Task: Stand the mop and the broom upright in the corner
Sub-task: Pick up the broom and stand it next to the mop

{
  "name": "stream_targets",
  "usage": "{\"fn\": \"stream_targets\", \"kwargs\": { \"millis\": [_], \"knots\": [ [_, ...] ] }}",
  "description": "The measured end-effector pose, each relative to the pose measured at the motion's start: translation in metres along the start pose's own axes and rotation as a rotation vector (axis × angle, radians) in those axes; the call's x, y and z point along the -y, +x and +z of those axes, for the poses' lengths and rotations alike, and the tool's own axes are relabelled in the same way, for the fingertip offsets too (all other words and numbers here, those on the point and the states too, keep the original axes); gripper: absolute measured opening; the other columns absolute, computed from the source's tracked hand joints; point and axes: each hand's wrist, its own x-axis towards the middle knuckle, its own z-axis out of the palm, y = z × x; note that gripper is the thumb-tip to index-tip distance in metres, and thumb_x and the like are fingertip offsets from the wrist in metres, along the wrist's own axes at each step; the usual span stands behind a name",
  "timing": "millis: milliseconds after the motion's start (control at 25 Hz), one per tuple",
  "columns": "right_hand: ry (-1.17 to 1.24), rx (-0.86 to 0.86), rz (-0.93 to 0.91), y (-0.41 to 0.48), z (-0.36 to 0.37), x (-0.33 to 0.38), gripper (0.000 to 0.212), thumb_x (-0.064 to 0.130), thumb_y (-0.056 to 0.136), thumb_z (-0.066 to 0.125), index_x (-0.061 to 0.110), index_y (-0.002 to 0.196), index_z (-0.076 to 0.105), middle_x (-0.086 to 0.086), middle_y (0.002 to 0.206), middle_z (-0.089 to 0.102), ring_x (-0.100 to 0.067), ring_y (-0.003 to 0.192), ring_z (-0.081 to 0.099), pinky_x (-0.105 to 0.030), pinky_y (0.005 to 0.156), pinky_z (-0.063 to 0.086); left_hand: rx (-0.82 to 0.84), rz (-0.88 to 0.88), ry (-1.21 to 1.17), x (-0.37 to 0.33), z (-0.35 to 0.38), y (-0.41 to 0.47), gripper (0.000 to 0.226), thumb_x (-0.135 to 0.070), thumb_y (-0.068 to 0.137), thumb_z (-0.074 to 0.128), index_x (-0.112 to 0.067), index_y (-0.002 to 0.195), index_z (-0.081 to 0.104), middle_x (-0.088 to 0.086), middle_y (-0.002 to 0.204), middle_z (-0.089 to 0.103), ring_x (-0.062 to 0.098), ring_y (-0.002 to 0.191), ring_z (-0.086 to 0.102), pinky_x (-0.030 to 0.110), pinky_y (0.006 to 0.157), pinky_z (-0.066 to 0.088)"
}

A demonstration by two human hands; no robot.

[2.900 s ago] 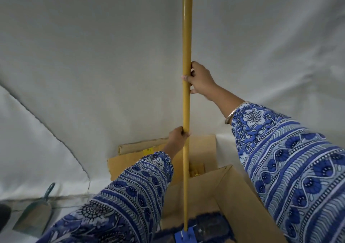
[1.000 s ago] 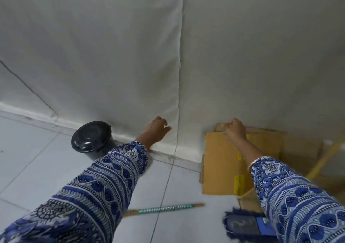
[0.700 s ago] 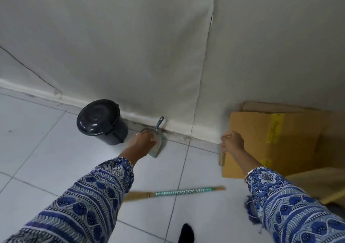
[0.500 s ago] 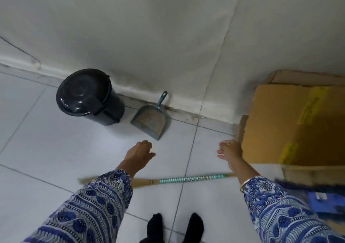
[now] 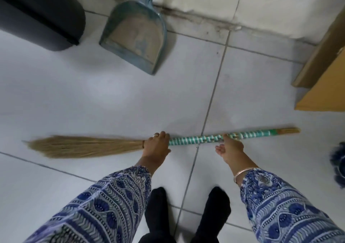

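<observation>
The broom (image 5: 194, 141) lies flat on the white floor tiles, straw bristles to the left, green-and-white wrapped handle to the right. My left hand (image 5: 156, 145) is closed over it where the bristles meet the handle. My right hand (image 5: 230, 146) rests its fingers on the middle of the handle, thumb spread; a full grip is unclear. Only the mop's dark blue fringe (image 5: 338, 163) shows at the right edge; its handle is out of view.
A teal dustpan (image 5: 135, 34) leans against the wall base, beside a black bin (image 5: 40, 13) at top left. Cardboard boxes (image 5: 324, 75) stand at the right. My two feet in black socks (image 5: 186, 214) are just behind the broom.
I have bent down. Both hands dropped from the air onto the broom; the left has closed on it. Earlier the mop was let go by the boxes.
</observation>
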Motion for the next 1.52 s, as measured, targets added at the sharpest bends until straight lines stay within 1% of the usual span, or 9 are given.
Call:
{"fn": "stream_targets", "kwargs": {
  "millis": [160,320,560,680,800,880,1120,1400,1520],
  "knots": [
    [0.081,-0.023,-0.011,0.02,0.011,-0.003,0.046,0.015,0.084,0.064,-0.003,0.122,0.046,-0.017,0.082,0.057,-0.021,0.059,0.054,-0.043,0.085,0.055,-0.067,0.029,0.075,-0.002,0.024,0.012,0.045,0.007,0.084,0.053,-0.004,0.126,0.042,0.012,0.126,0.046,0.029,0.116,0.047,0.04,0.092,0.049],
    [0.107,-0.062,-0.075,-0.018,0.008,0.008,0.052,0.009,0.081,0.068,-0.005,0.126,0.046,-0.026,0.12,0.061,-0.034,0.091,0.067,-0.041,0.077,0.058,-0.059,0.01,-0.001,-0.005,0.003,-0.009,0.039,0.013,0.084,0.047,-0.001,0.12,0.046,0.013,0.126,0.044,0.029,0.118,0.044,0.038,0.09,0.051],
    [0.075,0.043,-0.357,-0.189,-0.03,0.083,0.036,0.005,0.079,0.068,-0.004,0.112,0.057,-0.025,0.118,0.064,-0.035,0.094,0.068,-0.041,0.072,0.057,-0.095,-0.048,-0.177,-0.028,-0.114,-0.098,0.027,0.003,0.088,0.048,-0.001,0.115,0.054,0.012,0.124,0.047,0.028,0.118,0.045,0.04,0.091,0.051],
    [0.089,0.114,-0.559,-0.315,-0.072,0.141,0.014,0.004,0.08,0.067,0.009,0.084,0.055,-0.023,0.109,0.065,-0.031,0.087,0.065,-0.044,0.072,0.058,-0.183,-0.044,-0.276,-0.059,-0.21,-0.17,0.021,-0.005,0.088,0.051,-0.004,0.108,0.057,0.013,0.117,0.057,0.032,0.107,0.055,0.043,0.084,0.05],
    [0.065,0.112,-0.755,-0.425,-0.121,0.186,0.019,0.004,0.08,0.066,0.008,0.092,0.053,-0.018,0.102,0.065,-0.03,0.085,0.064,-0.028,0.051,0.059,-0.238,0.006,-0.302,-0.097,-0.294,-0.235,0.019,-0.011,0.086,0.059,-0.006,0.103,0.056,0.015,0.109,0.066,0.035,0.099,0.062,0.041,0.079,0.051],
    [0.092,0.079,-0.865,-0.49,-0.167,0.21,0.022,0.007,0.079,0.068,0.007,0.095,0.054,-0.02,0.105,0.067,-0.033,0.086,0.067,-0.026,0.048,0.058,-0.255,0.096,-0.301,-0.129,-0.346,-0.277,0.02,-0.012,0.083,0.063,-0.005,0.101,0.058,0.015,0.106,0.068,0.034,0.097,0.063,0.038,0.077,0.05],
    [0.246,0.026,-1.094,-0.638,-0.352,0.246,0.021,0.009,0.079,0.069,0.008,0.093,0.053,-0.025,0.111,0.067,-0.038,0.095,0.068,-0.042,0.068,0.059,-0.395,0.327,-0.282,-0.267,-0.437,-0.402,0.021,-0.013,0.079,0.067,-0.005,0.099,0.064,0.016,0.104,0.07,0.032,0.098,0.064,0.036,0.081,0.051],
    [0.318,-0.123,-1.328,-0.687,-0.607,0.22,0.017,0.007,0.078,0.069,0.012,0.082,0.053,-0.025,0.105,0.068,-0.036,0.093,0.069,-0.05,0.077,0.058,-0.517,0.584,-0.24,-0.49,-0.411,-0.518,0.022,-0.012,0.077,0.068,-0.002,0.096,0.062,0.019,0.101,0.07,0.032,0.095,0.064,0.038,0.075,0.05],
    [0.324,-0.222,-1.373,-0.683,-0.709,0.212,0.02,0.007,0.077,0.069,0.006,0.093,0.057,-0.023,0.103,0.069,-0.035,0.092,0.069,-0.048,0.076,0.059,-0.517,0.646,-0.24,-0.588,-0.383,-0.556,0.023,-0.009,0.08,0.063,-0.001,0.101,0.063,0.019,0.107,0.069,0.033,0.099,0.063,0.038,0.079,0.05]
  ]
}}
